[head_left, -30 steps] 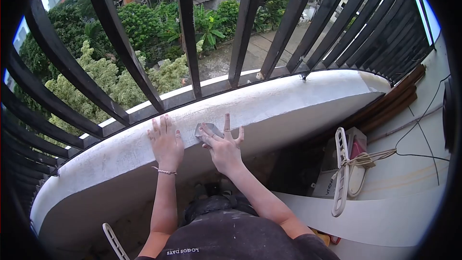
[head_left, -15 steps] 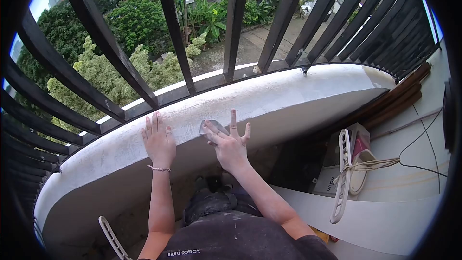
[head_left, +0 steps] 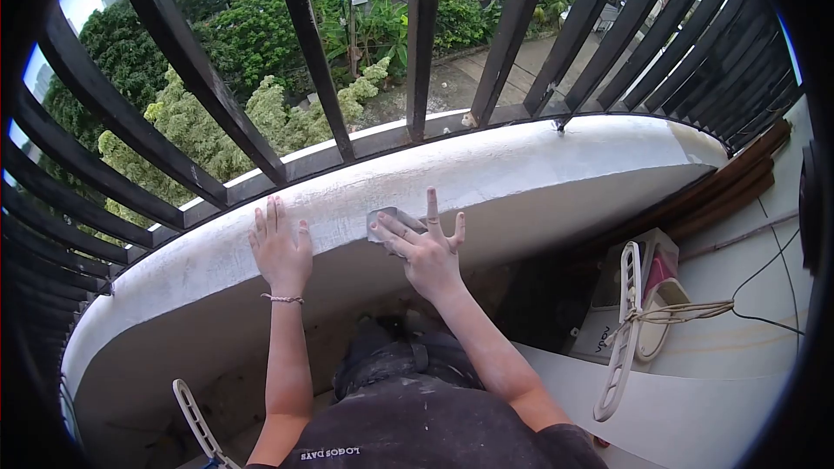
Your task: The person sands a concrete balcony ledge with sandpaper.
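My left hand (head_left: 281, 247) lies flat on the curved white ledge (head_left: 204, 274), fingers stretched out and nothing held. A braided bracelet (head_left: 282, 299) circles that wrist. To its right, my right hand (head_left: 426, 256) presses a piece of grey sandpaper (head_left: 382, 219) against the ledge's face. Some of its fingers lie on the sandpaper; the others stick up and out to the side. Whitish dust covers the hand and forearm. Part of the sandpaper is hidden under the fingers.
Dark railing bars (head_left: 420, 43) rise from the ledge, with trees and a paved road beyond. At right are a box (head_left: 599, 330), a white slotted plastic piece (head_left: 621, 347) tied with cord, and long brown boards (head_left: 730, 187). Another slotted piece (head_left: 198, 421) is at lower left.
My right hand and the sandpaper have shifted slightly to the right along the ledge. My left hand stays flat in nearly the same place. The camera view has tilted a little.
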The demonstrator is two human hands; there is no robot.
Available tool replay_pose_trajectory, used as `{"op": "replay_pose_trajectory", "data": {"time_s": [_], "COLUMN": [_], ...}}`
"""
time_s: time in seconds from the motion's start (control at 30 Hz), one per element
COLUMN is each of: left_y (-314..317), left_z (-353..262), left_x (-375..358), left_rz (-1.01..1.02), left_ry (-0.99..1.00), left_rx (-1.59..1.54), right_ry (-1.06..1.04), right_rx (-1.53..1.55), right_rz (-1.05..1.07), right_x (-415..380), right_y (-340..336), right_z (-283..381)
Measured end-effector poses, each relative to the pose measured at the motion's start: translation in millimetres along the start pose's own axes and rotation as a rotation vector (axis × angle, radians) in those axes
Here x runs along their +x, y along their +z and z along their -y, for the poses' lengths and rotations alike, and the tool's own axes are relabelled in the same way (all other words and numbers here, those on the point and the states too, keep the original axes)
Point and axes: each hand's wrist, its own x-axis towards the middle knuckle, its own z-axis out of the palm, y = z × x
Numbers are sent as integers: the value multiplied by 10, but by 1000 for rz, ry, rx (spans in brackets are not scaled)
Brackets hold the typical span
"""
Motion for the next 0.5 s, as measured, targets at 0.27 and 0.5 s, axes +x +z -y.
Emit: {"op": "replay_pose_trajectory", "data": {"time_s": [0.27, 0.5], "left_y": [-81, -32], "left_z": [-207, -78], "left_x": [17, -9], "left_rz": [10, -46], "left_ry": [-114, -83], "left_rx": [62, -51], "right_ry": [-3, 30], "right_rx": [-58, -100], "right_rz": [18, 1], "right_x": [18, -80], "right_y": [-153, -47], "right_z": [-281, -133]}}
